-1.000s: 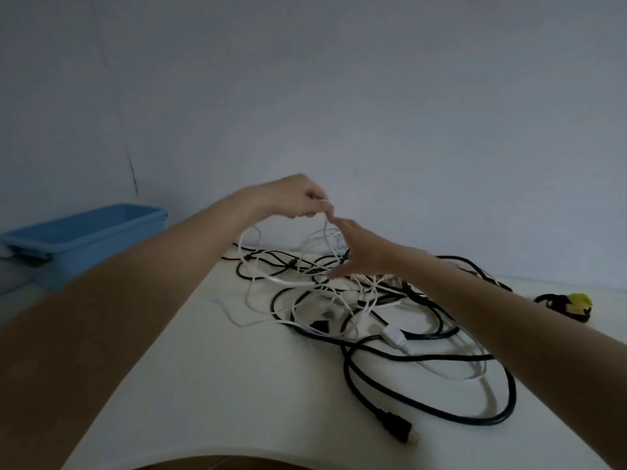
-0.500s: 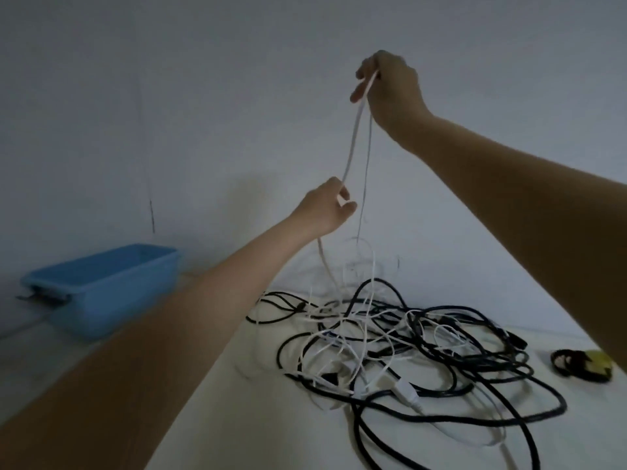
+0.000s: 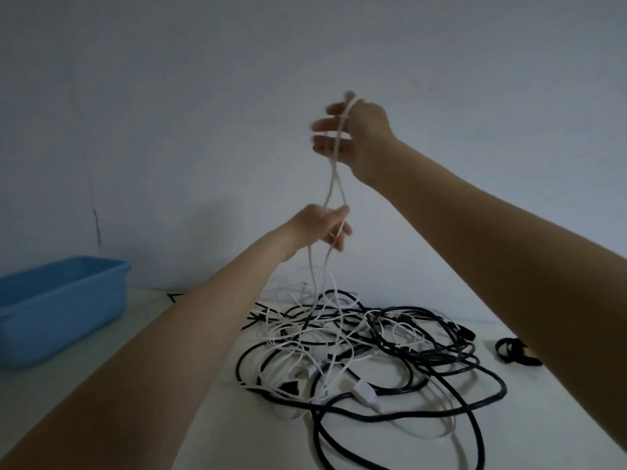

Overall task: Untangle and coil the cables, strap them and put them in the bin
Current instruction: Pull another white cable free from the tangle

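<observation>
- Your right hand [image 3: 356,137] is holding a doubled length of the white cable [image 3: 334,184] high above the tangle [image 3: 356,351], the strand draped across fingers that are spread rather than curled tight; motion blur is hiding whether the thumb is pinching it.
- Your left hand [image 3: 324,225] is gripping the same two strands lower down, between your right hand and the tangle, with its fingers curled round them.
- Below your left hand, the white cable is dropping straight into the tangle, where thin white leads and thick black power cables [image 3: 441,398] are lying looped over one another on the table [image 3: 237,435].
- You are working the untangling step: nothing is coiled or strapped yet, by the look of it.
- Left of the tangle and well apart from it, the blue bin [image 3: 57,310] is sitting with nothing visible inside.
- Right of the tangle, a small black-and-yellow bundle [image 3: 515,351] is lying, possibly the straps; it is too small to tell.
- Next, you are likely needing to draw the white cable up gently, watching where it is snagging under the black loops, and to free those crossings rather than pulling hard.
</observation>
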A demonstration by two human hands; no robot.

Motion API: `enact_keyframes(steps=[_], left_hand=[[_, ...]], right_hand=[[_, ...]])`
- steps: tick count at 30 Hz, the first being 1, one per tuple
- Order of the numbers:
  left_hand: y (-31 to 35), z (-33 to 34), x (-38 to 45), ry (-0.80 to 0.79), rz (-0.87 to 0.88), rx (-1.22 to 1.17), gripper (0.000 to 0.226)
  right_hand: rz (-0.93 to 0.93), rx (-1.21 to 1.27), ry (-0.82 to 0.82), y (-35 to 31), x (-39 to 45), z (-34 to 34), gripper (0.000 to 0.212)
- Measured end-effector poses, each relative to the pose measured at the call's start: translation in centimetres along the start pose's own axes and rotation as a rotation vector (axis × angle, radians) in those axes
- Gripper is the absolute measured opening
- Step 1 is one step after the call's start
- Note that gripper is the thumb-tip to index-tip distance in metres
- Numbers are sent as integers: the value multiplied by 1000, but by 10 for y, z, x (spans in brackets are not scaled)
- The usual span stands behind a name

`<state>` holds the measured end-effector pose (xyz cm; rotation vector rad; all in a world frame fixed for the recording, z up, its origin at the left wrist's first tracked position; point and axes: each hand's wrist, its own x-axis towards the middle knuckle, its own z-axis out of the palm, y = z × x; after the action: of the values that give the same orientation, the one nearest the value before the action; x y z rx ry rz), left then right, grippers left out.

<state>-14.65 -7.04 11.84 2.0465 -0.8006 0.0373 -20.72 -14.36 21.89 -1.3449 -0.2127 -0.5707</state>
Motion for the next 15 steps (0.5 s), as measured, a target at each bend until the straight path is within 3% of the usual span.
enact_keyframes(steps=[3,4,6,8,10,12,13,15], left_hand=[[-37,7,-14,-218,-123,419,48],[-55,4,-18,-234,-185,506,48],[-79,-6,-22,-112,-310,449,45],[-76,-18,-18,119,-327,347,42],[-53,-25,-6,252,-235,385,35],[-18,-27,0,281,-92,546,27],[-4,-25,2,282,-24,610,19],[13,-20,2,265,71,633,6]], right_hand=[[115,272,184,-7,7,-27,38],[112,285,204,-11,10,-36,37],[115,150,190,-14,15,-50,35],[130,-250,82,-6,13,-56,28],[172,-775,-179,17,2,-52,22],[289,-1148,-479,45,-8,-45,39],[312,-1307,-568,56,-13,-41,36],[266,-1459,-576,71,-15,-39,31]])
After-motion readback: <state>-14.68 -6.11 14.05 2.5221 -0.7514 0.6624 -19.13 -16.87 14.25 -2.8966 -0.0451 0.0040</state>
